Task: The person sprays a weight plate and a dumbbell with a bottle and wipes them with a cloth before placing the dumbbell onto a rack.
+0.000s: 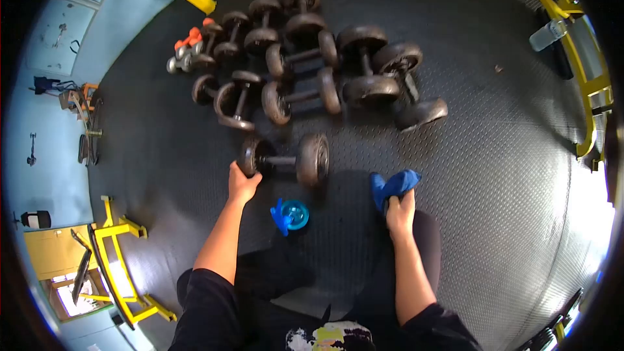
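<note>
A dark, worn dumbbell lies on the floor in front of me. My left hand grips the edge of its left weight, with the fingers partly hidden behind it. Held in my right hand is a blue cloth, bunched up near my right knee and apart from the dumbbell. Between my hands, closer to my body, stands a spray bottle with a blue trigger head and a translucent blue body, seen from above.
Several dark dumbbells lie in rough rows beyond the held one. Small orange dumbbells and silver ones sit at far left. Yellow frames stand at the sides. A clear bottle is at right. Black textured matting covers the floor.
</note>
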### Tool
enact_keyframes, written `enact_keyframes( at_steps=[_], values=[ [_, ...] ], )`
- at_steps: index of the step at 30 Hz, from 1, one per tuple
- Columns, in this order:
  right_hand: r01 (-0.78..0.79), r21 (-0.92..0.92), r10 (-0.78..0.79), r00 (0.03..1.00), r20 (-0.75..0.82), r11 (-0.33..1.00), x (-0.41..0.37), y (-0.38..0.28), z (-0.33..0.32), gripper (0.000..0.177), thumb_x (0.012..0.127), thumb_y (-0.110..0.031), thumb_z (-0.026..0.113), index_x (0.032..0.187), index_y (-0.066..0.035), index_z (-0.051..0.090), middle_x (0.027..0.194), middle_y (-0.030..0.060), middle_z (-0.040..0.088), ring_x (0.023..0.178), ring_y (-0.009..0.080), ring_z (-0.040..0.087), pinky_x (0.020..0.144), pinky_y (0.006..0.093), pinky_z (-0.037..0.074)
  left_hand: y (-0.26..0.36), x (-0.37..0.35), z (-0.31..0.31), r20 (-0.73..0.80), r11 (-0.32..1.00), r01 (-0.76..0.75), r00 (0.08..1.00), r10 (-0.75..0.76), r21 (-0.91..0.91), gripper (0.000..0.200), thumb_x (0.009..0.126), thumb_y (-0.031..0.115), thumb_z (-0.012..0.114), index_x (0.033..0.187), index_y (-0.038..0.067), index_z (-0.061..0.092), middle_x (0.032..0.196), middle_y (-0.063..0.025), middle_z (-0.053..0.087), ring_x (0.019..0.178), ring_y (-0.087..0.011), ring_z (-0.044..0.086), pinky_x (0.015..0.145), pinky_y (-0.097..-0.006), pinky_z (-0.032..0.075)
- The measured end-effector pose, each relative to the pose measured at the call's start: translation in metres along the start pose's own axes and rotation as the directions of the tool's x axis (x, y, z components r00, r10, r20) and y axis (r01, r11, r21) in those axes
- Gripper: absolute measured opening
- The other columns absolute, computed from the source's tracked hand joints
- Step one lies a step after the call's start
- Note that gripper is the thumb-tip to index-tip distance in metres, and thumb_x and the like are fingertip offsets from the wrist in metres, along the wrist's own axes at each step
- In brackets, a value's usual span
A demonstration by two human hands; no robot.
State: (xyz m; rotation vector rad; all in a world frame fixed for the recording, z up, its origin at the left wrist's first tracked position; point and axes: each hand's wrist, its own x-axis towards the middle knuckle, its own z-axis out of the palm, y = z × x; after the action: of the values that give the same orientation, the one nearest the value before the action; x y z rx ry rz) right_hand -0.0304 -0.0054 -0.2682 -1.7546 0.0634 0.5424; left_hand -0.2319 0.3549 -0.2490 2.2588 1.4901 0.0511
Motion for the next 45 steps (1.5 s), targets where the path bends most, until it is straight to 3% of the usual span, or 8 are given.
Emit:
enact_keyframes(
  at_steps=[5, 7, 9, 15, 23, 30, 38, 45],
  values=[
    [-0.195, -0.043, 0.197, 0.978, 0.061, 0.98, 0.02, 0.013, 0.022, 0.051, 0.084, -0.001, 0.049, 0.134, -0.001, 0.048, 0.122, 0.0202, 0.062, 0.118, 0.0344, 0.059, 0.1, 0.0387, 0.044, 0.065, -0.031, 0.022, -0.329, 0.83, -0.355, 0.795, 0.51, 0.43, 0.088, 0.078, 0.03, 0.08, 0.142, -0.009, 0.034, 0.127, -0.0296, 0.056, 0.119, -0.0416, 0.056, 0.104, -0.0477, 0.042],
    [-0.14, -0.174, 0.152, 0.986, 0.062, 0.975, 0.017, 0.013, 0.02, 0.051, 0.084, -0.001, 0.048, 0.135, -0.002, 0.048, 0.123, 0.019, 0.062, 0.117, 0.0327, 0.06, 0.101, 0.0379, 0.043, 0.113, -0.04, 0.044, 0.011, 0.937, -0.15, 0.987, 0.162, -0.316, 0.086, 0.075, 0.036, 0.082, 0.136, -0.01, 0.042, 0.125, -0.0308, 0.057, 0.116, -0.0415, 0.058, 0.103, -0.0457, 0.043],
    [-0.196, -0.111, 0.205, 0.975, 0.08, 0.974, 0.017, 0.015, 0.016, 0.052, 0.084, -0.001, 0.048, 0.136, -0.003, 0.047, 0.123, 0.0185, 0.062, 0.118, 0.032, 0.059, 0.101, 0.0376, 0.043, 0.137, -0.049, 0.065, 0.256, 0.966, 0.05, 0.967, 0.017, -0.255, 0.091, 0.071, 0.041, 0.084, 0.135, -0.009, 0.042, 0.131, -0.0311, 0.049, 0.124, -0.0405, 0.05, 0.105, -0.0446, 0.041],
    [-0.255, 0.054, 0.251, 0.965, 0.073, 0.965, 0.027, 0.028, 0.004, 0.054, 0.084, 0.0, 0.048, 0.138, -0.002, 0.046, 0.124, 0.0178, 0.061, 0.119, 0.03, 0.059, 0.102, 0.0365, 0.043, 0.123, -0.052, 0.106, -0.097, 0.936, -0.049, 0.995, 0.015, -0.349, 0.076, 0.07, 0.018, 0.076, 0.134, -0.006, 0.044, 0.133, -0.0261, 0.053, 0.123, -0.0339, 0.054, 0.104, -0.0416, 0.043],
    [-0.435, 0.218, 0.411, 0.9, 0.149, 0.874, 0.051, 0.035, 0.002, 0.048, 0.085, 0.001, 0.048, 0.133, -0.001, 0.048, 0.119, 0.0155, 0.062, 0.112, 0.0277, 0.059, 0.098, 0.0352, 0.044, 0.161, -0.073, 0.077, 0.149, 0.911, 0.26, 0.963, -0.223, -0.32, 0.075, 0.061, 0.007, 0.075, 0.132, -0.001, 0.05, 0.107, -0.0127, 0.066, 0.092, -0.0214, 0.065, 0.081, -0.0329, 0.053],
    [-0.557, 0.36, 0.514, 0.83, 0.216, 0.748, 0.06, 0.046, 0.007, 0.034, 0.085, -0.003, 0.046, 0.118, -0.001, 0.056, 0.104, 0.0111, 0.065, 0.096, 0.0217, 0.062, 0.085, 0.0341, 0.049, 0.2, -0.123, 0.028, 0.412, 0.949, 0.202, 0.907, -0.089, -0.241, 0.069, 0.059, -0.004, 0.073, 0.125, -0.002, 0.056, 0.108, -0.0094, 0.066, 0.098, -0.02, 0.064, 0.085, -0.0343, 0.053],
    [-0.531, 0.4, 0.496, 0.846, 0.196, 0.747, 0.057, 0.042, -0.004, 0.024, 0.085, -0.002, 0.047, 0.106, -0.002, 0.058, 0.094, 0.0052, 0.062, 0.086, 0.0171, 0.057, 0.079, 0.0318, 0.046, 0.224, -0.121, -0.006, 0.843, 0.736, 0.496, 0.504, 0.19, -0.462, 0.07, 0.066, -0.008, 0.068, 0.134, -0.001, 0.051, 0.12, -0.0079, 0.064, 0.11, -0.0189, 0.062, 0.098, -0.0345, 0.049],
    [-0.497, 0.469, 0.441, 0.867, 0.233, 0.73, 0.045, 0.028, -0.008, 0.022, 0.081, 0.001, 0.048, 0.099, -0.005, 0.059, 0.087, 0.0038, 0.062, 0.077, 0.0174, 0.061, 0.071, 0.0327, 0.05, 0.172, -0.079, -0.003, 0.776, 0.595, 0.557, 0.601, 0.193, -0.579, 0.056, 0.071, 0.004, 0.055, 0.127, 0.002, 0.055, 0.117, -0.0102, 0.064, 0.107, -0.0243, 0.062, 0.094, -0.0355, 0.051]
  ],
)
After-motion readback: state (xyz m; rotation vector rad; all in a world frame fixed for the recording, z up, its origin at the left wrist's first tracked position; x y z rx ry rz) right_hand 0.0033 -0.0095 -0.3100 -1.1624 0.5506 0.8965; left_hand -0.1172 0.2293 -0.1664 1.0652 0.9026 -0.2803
